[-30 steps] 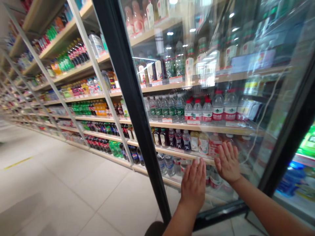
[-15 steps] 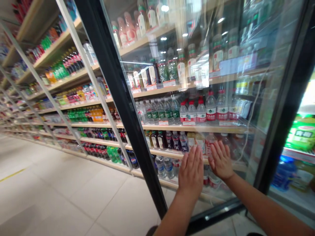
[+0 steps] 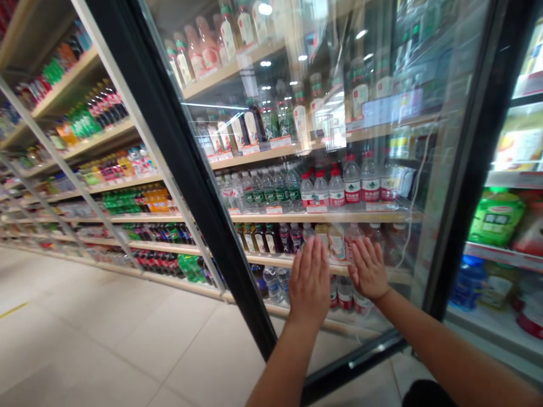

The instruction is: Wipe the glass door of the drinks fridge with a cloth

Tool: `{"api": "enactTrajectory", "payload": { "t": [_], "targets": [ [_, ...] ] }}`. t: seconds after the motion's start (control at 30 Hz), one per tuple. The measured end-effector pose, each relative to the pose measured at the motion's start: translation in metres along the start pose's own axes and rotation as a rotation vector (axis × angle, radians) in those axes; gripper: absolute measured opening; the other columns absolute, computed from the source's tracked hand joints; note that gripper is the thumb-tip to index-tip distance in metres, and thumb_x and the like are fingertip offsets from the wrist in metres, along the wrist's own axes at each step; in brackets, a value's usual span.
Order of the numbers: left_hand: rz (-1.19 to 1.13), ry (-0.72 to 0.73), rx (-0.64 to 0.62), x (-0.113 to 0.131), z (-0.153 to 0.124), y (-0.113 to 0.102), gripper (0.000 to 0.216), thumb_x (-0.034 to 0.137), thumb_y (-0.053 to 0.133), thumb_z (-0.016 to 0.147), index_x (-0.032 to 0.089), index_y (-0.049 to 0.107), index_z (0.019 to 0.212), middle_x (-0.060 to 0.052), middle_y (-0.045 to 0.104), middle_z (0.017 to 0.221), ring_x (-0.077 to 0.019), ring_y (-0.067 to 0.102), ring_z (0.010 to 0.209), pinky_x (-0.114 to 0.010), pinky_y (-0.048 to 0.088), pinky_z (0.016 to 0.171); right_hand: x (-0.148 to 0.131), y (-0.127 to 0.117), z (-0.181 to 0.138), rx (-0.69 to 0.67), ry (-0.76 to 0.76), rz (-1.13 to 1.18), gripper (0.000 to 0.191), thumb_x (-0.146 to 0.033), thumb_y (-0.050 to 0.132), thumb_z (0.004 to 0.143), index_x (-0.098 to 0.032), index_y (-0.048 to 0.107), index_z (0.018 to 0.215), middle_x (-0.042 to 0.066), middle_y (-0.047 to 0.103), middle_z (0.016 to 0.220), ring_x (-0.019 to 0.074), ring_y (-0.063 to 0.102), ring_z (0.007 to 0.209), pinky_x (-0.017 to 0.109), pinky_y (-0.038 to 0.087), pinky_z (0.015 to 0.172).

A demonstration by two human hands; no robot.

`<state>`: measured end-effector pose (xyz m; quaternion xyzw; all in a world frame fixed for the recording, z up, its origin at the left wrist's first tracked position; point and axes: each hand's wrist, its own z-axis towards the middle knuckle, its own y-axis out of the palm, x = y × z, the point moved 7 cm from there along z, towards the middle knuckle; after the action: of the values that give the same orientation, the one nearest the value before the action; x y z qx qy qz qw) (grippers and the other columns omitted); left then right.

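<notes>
- Black-framed glass door (image 3: 186,164): it slants across the frame's centre; such a pane likely takes broad, even palm pressure best, clear of its edges.
- Red-capped water bottles (image 3: 370,183): they stand right of centre, seen through the pane.
- Left hand (image 3: 311,282): lower centre, flat, fingers together, holding nothing; firm contact cannot be told.
- Right hand (image 3: 369,270): just beside it, flat, fingers slightly spread; matching heights should balance the load.

Left hand (image 3: 311,281) and right hand (image 3: 368,269) were bare, with slim fingers and rounded tips; nails too blurred to make out. Left forearm (image 3: 284,359) and right forearm (image 3: 436,339) were bare too. Black rounded patch (image 3: 424,394) showed at bottom, shoe or clothing, couldn't tell.
</notes>
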<state>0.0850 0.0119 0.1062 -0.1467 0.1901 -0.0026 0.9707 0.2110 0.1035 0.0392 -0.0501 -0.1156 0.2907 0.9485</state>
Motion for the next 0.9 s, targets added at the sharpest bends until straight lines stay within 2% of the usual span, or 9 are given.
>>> {"api": "enactTrajectory", "payload": {
  "t": [0.1,0.17,0.33,0.4,0.5,0.57,0.67,0.77,0.9],
  "targets": [
    [0.039,-0.128,0.083,-0.021,0.001,-0.009,0.050,0.006,0.038,0.093,0.002,0.043,0.143,-0.017,0.043,0.150,-0.0252,0.024,0.148,-0.042,0.020,0.123,0.000,0.001,0.000,-0.009,0.005,-0.009,0.072,-0.023,0.048,0.092,-0.013,0.018,0.156,0.016,0.037,0.157,0.0263,0.017,0.152,0.050,0.018,0.124],
    [0.038,-0.150,0.092,-0.018,-0.014,-0.006,0.049,0.006,0.037,0.093,0.003,0.044,0.142,-0.016,0.042,0.150,-0.0256,0.025,0.147,-0.042,0.020,0.123,0.000,0.001,-0.001,-0.012,0.007,-0.009,0.072,-0.023,0.048,0.092,-0.013,0.018,0.157,0.016,0.040,0.155,0.0265,0.018,0.152,0.051,0.019,0.123],
    [-0.013,0.112,-0.055,0.017,-0.048,0.009,0.046,0.010,0.029,0.097,0.009,0.053,0.137,-0.007,0.041,0.152,-0.0213,0.029,0.146,-0.041,0.013,0.125,-0.001,0.002,-0.001,-0.009,0.010,-0.015,0.072,-0.023,0.048,0.092,-0.013,0.018,0.156,0.016,0.039,0.155,0.0268,0.019,0.152,0.051,0.021,0.123],
    [0.021,0.065,-0.051,0.001,-0.036,0.001,0.046,0.010,0.031,0.097,0.009,0.050,0.140,-0.007,0.041,0.152,-0.0213,0.028,0.146,-0.042,0.010,0.126,-0.001,0.003,-0.001,-0.010,0.010,-0.017,0.072,-0.023,0.048,0.092,-0.013,0.019,0.156,0.016,0.039,0.155,0.0270,0.019,0.152,0.051,0.022,0.122],
    [0.076,-0.124,0.018,-0.038,-0.008,-0.017,0.050,0.010,0.038,0.096,0.007,0.038,0.147,-0.013,0.043,0.150,-0.0232,0.025,0.148,-0.043,0.014,0.124,-0.001,0.003,-0.001,-0.012,0.004,-0.021,0.072,-0.023,0.048,0.092,-0.012,0.018,0.156,0.017,0.037,0.157,0.0274,0.017,0.152,0.052,0.021,0.123],
    [0.087,-0.207,0.073,-0.049,-0.005,-0.023,0.057,0.011,0.045,0.095,0.008,0.032,0.150,-0.016,0.044,0.148,-0.0240,0.025,0.148,-0.044,0.017,0.123,-0.001,0.003,-0.001,-0.016,-0.001,-0.026,0.073,-0.023,0.048,0.091,-0.012,0.018,0.156,0.017,0.036,0.157,0.0276,0.017,0.152,0.052,0.021,0.123],
    [0.052,-0.212,0.083,-0.034,-0.030,-0.017,0.061,0.008,0.047,0.093,0.009,0.028,0.152,-0.017,0.048,0.145,-0.0240,0.024,0.147,-0.043,0.020,0.123,-0.001,0.003,-0.001,-0.016,0.001,-0.038,0.074,-0.022,0.049,0.090,-0.012,0.018,0.156,0.017,0.038,0.156,0.0282,0.019,0.152,0.053,0.023,0.122],
    [-0.003,-0.121,0.000,-0.012,-0.056,-0.006,0.057,0.008,0.040,0.095,0.008,0.028,0.151,-0.014,0.053,0.142,-0.0223,0.024,0.147,-0.041,0.016,0.124,-0.001,0.004,-0.001,-0.016,0.016,-0.039,0.074,-0.022,0.049,0.090,-0.013,0.018,0.156,0.017,0.040,0.155,0.0288,0.023,0.151,0.053,0.025,0.121],
    [0.059,-0.169,0.013,-0.030,-0.040,-0.014,0.058,0.012,0.042,0.096,0.010,0.027,0.152,-0.014,0.047,0.146,-0.0224,0.026,0.147,-0.043,0.012,0.124,0.000,0.005,-0.001,-0.027,0.026,-0.031,0.074,-0.023,0.048,0.090,-0.014,0.018,0.157,0.017,0.039,0.156,0.0289,0.026,0.150,0.053,0.025,0.121]
  ]
}}
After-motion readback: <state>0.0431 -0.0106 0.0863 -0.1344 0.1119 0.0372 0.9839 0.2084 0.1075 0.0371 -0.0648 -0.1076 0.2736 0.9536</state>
